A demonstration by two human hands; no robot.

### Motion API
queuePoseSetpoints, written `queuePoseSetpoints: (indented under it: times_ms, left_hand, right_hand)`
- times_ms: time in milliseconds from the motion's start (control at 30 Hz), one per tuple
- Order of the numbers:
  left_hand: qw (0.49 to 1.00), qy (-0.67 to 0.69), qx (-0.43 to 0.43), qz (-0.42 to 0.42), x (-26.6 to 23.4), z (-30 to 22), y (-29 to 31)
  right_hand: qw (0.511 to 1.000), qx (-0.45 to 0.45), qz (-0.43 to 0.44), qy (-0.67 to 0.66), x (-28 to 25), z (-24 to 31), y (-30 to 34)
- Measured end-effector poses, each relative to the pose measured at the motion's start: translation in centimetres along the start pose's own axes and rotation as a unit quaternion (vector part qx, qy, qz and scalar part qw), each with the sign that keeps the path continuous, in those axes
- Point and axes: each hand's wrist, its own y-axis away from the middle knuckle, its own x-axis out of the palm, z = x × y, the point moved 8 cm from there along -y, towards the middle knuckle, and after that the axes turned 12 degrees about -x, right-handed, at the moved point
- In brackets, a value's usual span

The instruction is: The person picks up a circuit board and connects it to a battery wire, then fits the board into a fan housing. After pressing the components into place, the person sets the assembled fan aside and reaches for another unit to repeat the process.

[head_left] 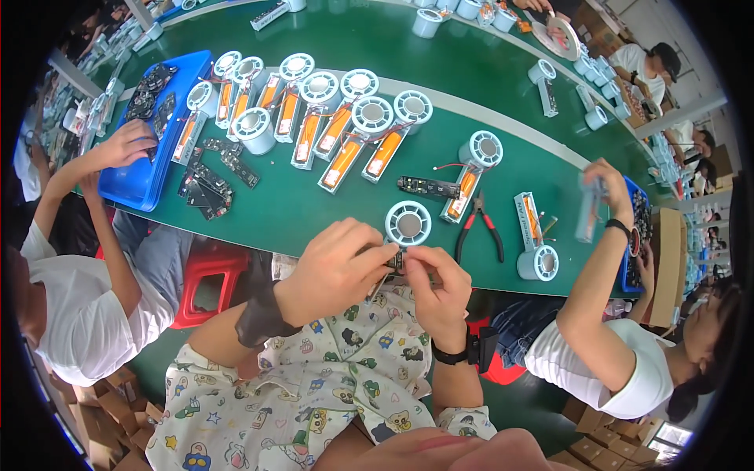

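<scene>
Two hands meet at the near edge of the green table [314, 212], both pinched on one small dark circuit-board part [397, 260]. Left hand [334, 271]: fingertips closed on the part's left end. Right hand [436, 286]: thumb and forefinger closed on its right end. Part sits just below a white round fan housing with grey centre [408, 224], apparently apart from it; contact cannot be confirmed. Red-handled black pliers [481, 228] lie just right, untouched. A row of white housings with orange battery packs [345, 133] lies farther back; a blue plastic tray of dark boards [149, 133] sits far left under a neighbour's hand.

Judgement: fine fitting work. Best done with wrists braced on the table edge, light pinch on board edges only, thin wires kept clear of the fingertips.
</scene>
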Motion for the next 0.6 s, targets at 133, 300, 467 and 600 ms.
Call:
queuePoseSetpoints:
  times_ms: [133, 300, 467, 600]
  left_hand:
    - [0.989, 0.098, -0.099, 0.047, 0.3, 1.6, 0.1]
    - [0.922, 0.251, -0.265, 0.134, 1.4, 3.4, 0.5]
    - [0.880, 0.313, -0.320, 0.159, 2.2, 4.0, 0.7]
    - [0.841, 0.342, -0.367, 0.202, 3.0, 4.3, 1.2]
  right_hand:
    - [0.998, -0.028, 0.043, 0.043, -0.1, 0.4, -0.4]
    - [0.996, 0.056, 0.073, 0.011, 0.0, -1.1, -0.4]
    - [0.955, 0.240, 0.033, -0.173, 0.3, -2.9, 0.2]
    - [0.970, 0.210, 0.083, -0.095, 0.9, -2.7, -0.5]
